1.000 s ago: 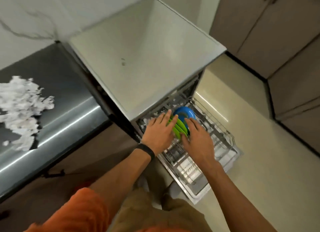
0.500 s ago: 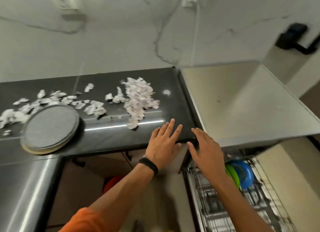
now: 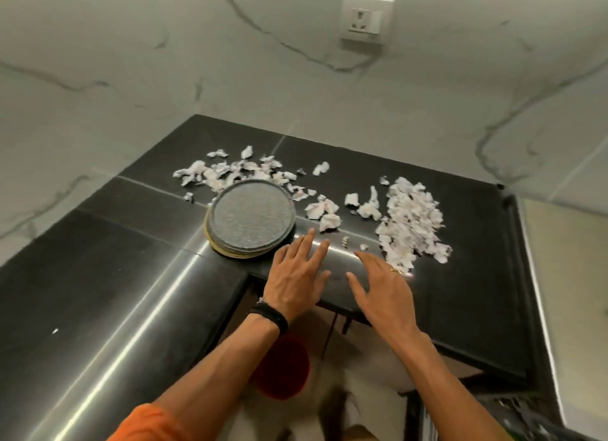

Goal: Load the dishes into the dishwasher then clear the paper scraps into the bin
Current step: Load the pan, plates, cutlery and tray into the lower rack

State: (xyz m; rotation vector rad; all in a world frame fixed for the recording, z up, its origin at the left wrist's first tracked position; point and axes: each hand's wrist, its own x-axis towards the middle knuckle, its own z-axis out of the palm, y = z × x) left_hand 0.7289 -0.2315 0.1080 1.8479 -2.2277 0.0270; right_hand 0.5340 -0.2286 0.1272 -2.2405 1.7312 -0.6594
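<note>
Counter [image 3: 98, 292]: black, glossy, L-shaped. Seams are seen across the slab, and a bright streak of light is reflected along the front.

Plates [image 3: 251, 218]: round, stacked, a grey one on top with a paler rim shown beneath. They are placed near the inner corner of the front edge.

Scraps [image 3: 230, 171]: white torn paper, strewn loosely behind the plates and to their right, some right against the rim.

Pile [image 3: 411, 220]: paper gathered thickly, right of the plates and apart from them.

Bits [image 3: 345, 241]: a few tiny ones are noted between plates and pile, nearer the front.
</note>
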